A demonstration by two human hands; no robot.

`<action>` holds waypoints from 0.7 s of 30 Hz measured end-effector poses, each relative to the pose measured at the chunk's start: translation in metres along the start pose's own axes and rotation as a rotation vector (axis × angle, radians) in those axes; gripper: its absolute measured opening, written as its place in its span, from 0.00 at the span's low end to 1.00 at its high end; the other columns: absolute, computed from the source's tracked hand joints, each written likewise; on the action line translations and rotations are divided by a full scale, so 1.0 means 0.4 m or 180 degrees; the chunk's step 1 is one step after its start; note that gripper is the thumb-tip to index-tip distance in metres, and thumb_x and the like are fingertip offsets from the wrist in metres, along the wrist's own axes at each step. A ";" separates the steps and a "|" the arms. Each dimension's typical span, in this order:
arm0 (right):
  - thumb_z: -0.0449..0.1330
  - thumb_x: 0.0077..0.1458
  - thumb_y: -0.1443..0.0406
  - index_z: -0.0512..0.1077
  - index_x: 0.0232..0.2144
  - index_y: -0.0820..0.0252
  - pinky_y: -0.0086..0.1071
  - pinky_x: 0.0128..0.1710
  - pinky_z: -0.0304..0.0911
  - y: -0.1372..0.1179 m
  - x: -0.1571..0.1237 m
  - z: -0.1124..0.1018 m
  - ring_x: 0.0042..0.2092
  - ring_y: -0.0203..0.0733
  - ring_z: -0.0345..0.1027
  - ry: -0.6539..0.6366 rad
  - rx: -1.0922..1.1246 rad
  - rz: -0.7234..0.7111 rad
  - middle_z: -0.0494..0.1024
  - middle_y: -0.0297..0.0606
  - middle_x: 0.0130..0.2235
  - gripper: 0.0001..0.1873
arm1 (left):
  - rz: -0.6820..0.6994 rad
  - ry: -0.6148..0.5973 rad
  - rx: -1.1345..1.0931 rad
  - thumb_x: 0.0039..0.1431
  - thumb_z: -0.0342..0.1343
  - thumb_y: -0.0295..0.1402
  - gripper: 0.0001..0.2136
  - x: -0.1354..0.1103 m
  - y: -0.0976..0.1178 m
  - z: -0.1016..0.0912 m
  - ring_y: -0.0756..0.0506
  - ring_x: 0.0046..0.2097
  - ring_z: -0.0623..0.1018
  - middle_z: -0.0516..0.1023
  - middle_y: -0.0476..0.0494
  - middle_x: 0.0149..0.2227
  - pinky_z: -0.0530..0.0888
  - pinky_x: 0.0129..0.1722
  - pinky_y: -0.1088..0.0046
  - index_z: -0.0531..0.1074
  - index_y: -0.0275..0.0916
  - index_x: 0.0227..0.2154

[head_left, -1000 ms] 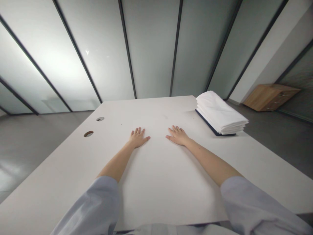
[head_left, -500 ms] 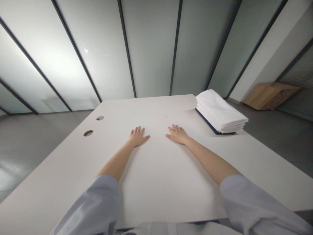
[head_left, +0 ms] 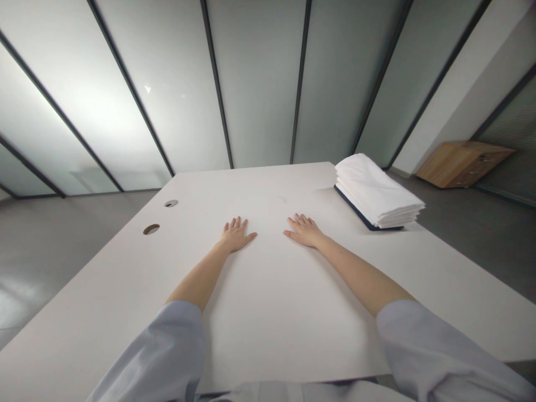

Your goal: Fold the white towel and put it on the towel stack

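Observation:
My left hand (head_left: 236, 235) lies flat and open on the white table (head_left: 272, 312), fingers stretched forward and holding nothing. A short gap to its right, my right hand (head_left: 304, 230) rests the same way, palm down, fingers spread, empty. Both forearms reach out from pale blue sleeves at the bottom of the view. A stack of folded white cloths (head_left: 376, 190) sits on a dark board at the table's far right, well beyond my right hand.
Two round cable holes (head_left: 151, 229) are cut in the table's left side. Frosted glass wall panels with dark frames (head_left: 259, 84) stand behind the table. A wooden cabinet (head_left: 463, 162) sits on the grey floor at the far right.

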State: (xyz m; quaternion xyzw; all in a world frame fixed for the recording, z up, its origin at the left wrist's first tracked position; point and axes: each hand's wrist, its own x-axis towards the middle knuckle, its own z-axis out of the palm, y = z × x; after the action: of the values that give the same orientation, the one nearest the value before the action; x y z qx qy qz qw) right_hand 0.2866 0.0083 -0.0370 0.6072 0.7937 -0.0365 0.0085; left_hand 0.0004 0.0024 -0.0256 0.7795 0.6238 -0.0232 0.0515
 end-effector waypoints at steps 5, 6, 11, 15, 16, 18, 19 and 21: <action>0.38 0.59 0.39 0.48 0.68 0.55 0.50 0.65 0.38 -0.001 -0.001 -0.001 0.69 0.58 0.37 -0.0026 0.0029 0.0035 0.44 0.46 0.69 0.43 | 0.0003 -0.0011 0.0017 0.60 0.30 0.62 0.41 -0.004 0.004 -0.004 0.35 0.69 0.44 0.39 0.35 0.70 0.46 0.65 0.54 0.44 0.38 0.68; 0.38 0.59 0.39 0.48 0.68 0.56 0.50 0.65 0.37 -0.001 -0.001 -0.001 0.69 0.58 0.37 -0.0033 0.0034 0.0035 0.44 0.46 0.69 0.44 | 0.0000 -0.0014 0.0017 0.60 0.30 0.62 0.42 -0.004 0.004 -0.005 0.35 0.69 0.44 0.39 0.34 0.70 0.46 0.65 0.54 0.44 0.38 0.68; 0.38 0.59 0.39 0.48 0.68 0.58 0.50 0.65 0.36 -0.001 0.000 -0.001 0.69 0.59 0.36 -0.0066 0.0044 0.0025 0.43 0.48 0.69 0.44 | -0.0001 -0.0013 0.0010 0.59 0.30 0.62 0.42 -0.001 0.002 -0.002 0.35 0.69 0.44 0.39 0.34 0.70 0.46 0.65 0.54 0.45 0.37 0.68; 0.38 0.59 0.39 0.48 0.68 0.57 0.50 0.65 0.36 0.000 0.001 0.001 0.69 0.58 0.36 -0.0043 0.0032 0.0022 0.43 0.47 0.69 0.44 | -0.0007 -0.0009 0.0027 0.59 0.31 0.62 0.42 0.000 0.000 0.000 0.34 0.69 0.44 0.39 0.33 0.70 0.46 0.65 0.53 0.45 0.37 0.68; 0.37 0.59 0.39 0.48 0.68 0.57 0.50 0.65 0.36 0.001 0.002 0.002 0.69 0.58 0.36 -0.0038 0.0032 0.0022 0.44 0.47 0.69 0.44 | -0.0001 -0.0017 0.0028 0.59 0.30 0.62 0.42 0.000 0.001 0.000 0.34 0.69 0.44 0.39 0.33 0.70 0.46 0.65 0.54 0.45 0.37 0.68; 0.37 0.59 0.39 0.48 0.68 0.56 0.50 0.65 0.37 0.002 0.003 0.005 0.69 0.58 0.36 -0.0030 0.0038 0.0025 0.44 0.47 0.69 0.44 | 0.0010 -0.0029 0.0029 0.60 0.30 0.61 0.42 -0.003 0.002 -0.002 0.34 0.69 0.44 0.39 0.33 0.70 0.46 0.65 0.54 0.44 0.36 0.68; 0.37 0.59 0.39 0.48 0.68 0.56 0.50 0.65 0.37 0.002 0.003 0.006 0.69 0.58 0.36 -0.0020 0.0037 0.0021 0.44 0.47 0.69 0.44 | 0.0013 -0.0026 0.0031 0.60 0.30 0.61 0.42 -0.004 0.003 -0.003 0.34 0.69 0.44 0.39 0.33 0.70 0.46 0.65 0.54 0.45 0.36 0.68; 0.37 0.58 0.38 0.48 0.68 0.56 0.51 0.65 0.37 0.003 0.004 0.009 0.69 0.58 0.36 0.0003 0.0034 0.0009 0.44 0.47 0.69 0.44 | 0.0012 -0.0017 0.0034 0.60 0.30 0.61 0.41 -0.007 0.004 -0.006 0.34 0.69 0.44 0.40 0.33 0.70 0.46 0.65 0.53 0.45 0.36 0.68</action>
State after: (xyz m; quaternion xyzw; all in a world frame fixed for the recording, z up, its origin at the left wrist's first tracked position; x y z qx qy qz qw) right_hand 0.2874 0.0100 -0.0406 0.6084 0.7926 -0.0404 0.0050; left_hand 0.0015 -0.0003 -0.0230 0.7808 0.6221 -0.0285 0.0490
